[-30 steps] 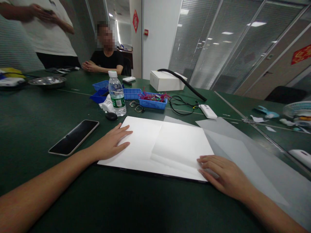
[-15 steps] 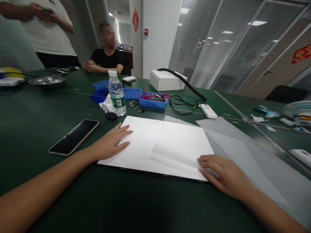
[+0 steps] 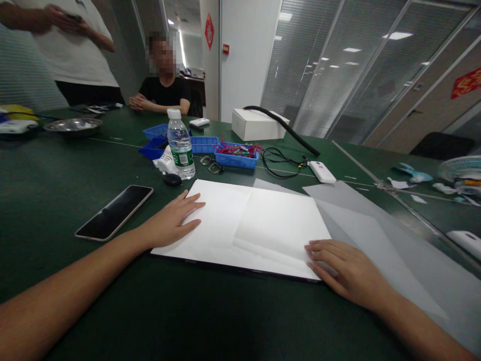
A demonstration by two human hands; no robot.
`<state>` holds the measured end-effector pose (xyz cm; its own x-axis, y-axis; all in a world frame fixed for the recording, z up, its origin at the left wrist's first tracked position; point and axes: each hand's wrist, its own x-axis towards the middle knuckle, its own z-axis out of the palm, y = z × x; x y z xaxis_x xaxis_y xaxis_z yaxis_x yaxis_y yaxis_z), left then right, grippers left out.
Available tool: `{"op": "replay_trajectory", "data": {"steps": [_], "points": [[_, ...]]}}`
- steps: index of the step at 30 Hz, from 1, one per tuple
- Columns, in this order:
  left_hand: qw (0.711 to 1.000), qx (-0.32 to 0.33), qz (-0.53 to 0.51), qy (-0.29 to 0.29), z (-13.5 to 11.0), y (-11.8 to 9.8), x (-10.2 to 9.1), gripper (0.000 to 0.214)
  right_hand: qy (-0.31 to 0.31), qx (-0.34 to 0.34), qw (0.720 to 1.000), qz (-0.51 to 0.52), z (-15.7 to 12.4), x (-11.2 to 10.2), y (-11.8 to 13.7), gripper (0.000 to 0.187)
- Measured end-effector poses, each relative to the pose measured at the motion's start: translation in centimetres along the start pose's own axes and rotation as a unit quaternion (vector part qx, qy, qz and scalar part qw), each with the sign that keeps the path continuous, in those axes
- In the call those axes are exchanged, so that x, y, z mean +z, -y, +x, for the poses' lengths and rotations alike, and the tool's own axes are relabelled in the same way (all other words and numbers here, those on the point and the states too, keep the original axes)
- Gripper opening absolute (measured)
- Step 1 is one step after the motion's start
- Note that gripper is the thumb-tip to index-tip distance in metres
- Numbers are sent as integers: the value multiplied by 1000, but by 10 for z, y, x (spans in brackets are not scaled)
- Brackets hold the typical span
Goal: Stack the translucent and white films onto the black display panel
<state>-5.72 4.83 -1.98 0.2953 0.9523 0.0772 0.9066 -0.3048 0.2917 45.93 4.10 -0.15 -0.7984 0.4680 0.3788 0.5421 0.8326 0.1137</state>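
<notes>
head view: a large white sheet (image 3: 221,220) lies flat on the dark green desk (image 3: 56,175), right in front of the person, with a dark edge showing under its near side. its right part carries a folded flap (image 3: 280,220) whose crease runs across the middle. the left hand (image 3: 171,223) rests open and palm down on the sheet's left edge, fingers spread, gripping nothing. the right hand (image 3: 349,271) lies open and flat on the near right corner, fingertips on the flap's lower edge, also pinching nothing. translucent sheets (image 3: 376,235) fan out to the right, partly under that hand.

the sheet looks thin, light and limp; it would likely slide on the smooth desk and crease at any hard pinch, so a free corner or the flap's loose edge seems the best place to take hold, with the other palm pinning it.

a phone (image 3: 114,211) lies just left of the left hand. beyond the sheet stand a water bottle (image 3: 181,145), glasses (image 3: 211,164), blue trays (image 3: 236,159), a black cable (image 3: 280,168) and a white box (image 3: 257,125). a seated person (image 3: 165,93) and a standing person (image 3: 75,55) are at the far end.
</notes>
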Motion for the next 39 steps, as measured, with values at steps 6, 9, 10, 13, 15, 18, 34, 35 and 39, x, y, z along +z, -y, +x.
{"op": "replay_trajectory", "data": {"steps": [6, 9, 10, 13, 15, 18, 34, 35, 39], "points": [[1000, 0, -5, -5, -1, 0, 1, 72, -23, -35, 999, 5, 5, -5, 5, 16], [1000, 0, -6, -3, 0, 1, 1, 74, -21, -47, 999, 6, 6, -5, 9, 16], [1000, -1, -6, -3, 0, 1, 1, 75, -18, -46, 999, 8, 6, -5, 11, 17], [1000, -5, -6, 1, 0, 0, 0, 78, -5, -43, 999, 21, 6, -4, 12, 23], [1000, -6, -6, 4, 0, -1, 0, 78, 7, -53, 998, 28, 5, -5, 12, 31], [1000, -3, -6, 5, 0, -1, -1, 78, 27, -77, 996, 30, 3, -6, 6, 42], [1000, -2, 7, 5, 0, 0, 1, 80, 26, 130, 989, -65, -10, 14, -13, 36], [1000, -2, 8, 5, -1, 1, 1, 80, 31, 119, 991, -54, -9, 13, -11, 36], [1000, 1, 6, 7, -1, 2, 1, 80, 25, 91, 995, -20, -7, 9, -5, 40]]}}
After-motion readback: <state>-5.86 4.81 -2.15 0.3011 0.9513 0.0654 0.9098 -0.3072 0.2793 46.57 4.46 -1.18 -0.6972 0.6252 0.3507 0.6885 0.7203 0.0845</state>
